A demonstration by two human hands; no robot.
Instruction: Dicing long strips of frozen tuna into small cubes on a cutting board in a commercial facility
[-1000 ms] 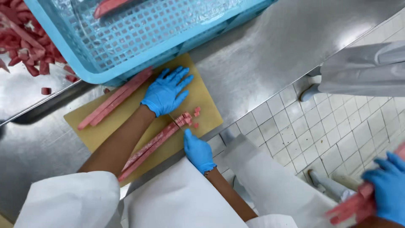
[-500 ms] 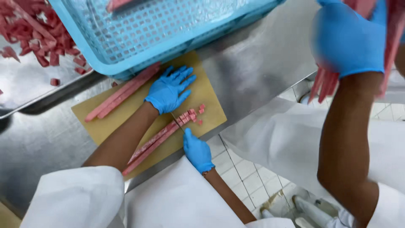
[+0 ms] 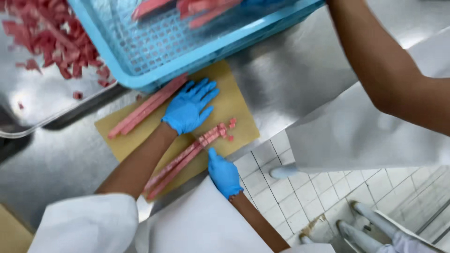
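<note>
The blue plastic crate (image 3: 154, 70) is overhanging the far edge of the yellow cutting board (image 3: 234, 110), closing off any way past on that side. A co-worker's bare forearm (image 3: 389, 75) is crossing above the steel table (image 3: 300, 70) on the right, blocking reach there. Bare board is lying open to the right of the left hand (image 3: 187, 110), between it and the board's corner. Pink meat strips (image 3: 145, 107) are taking up the board's left part, and the tray (image 3: 47, 107) of cut pieces is crowding the far left. Bare steel is showing at the near left
</note>
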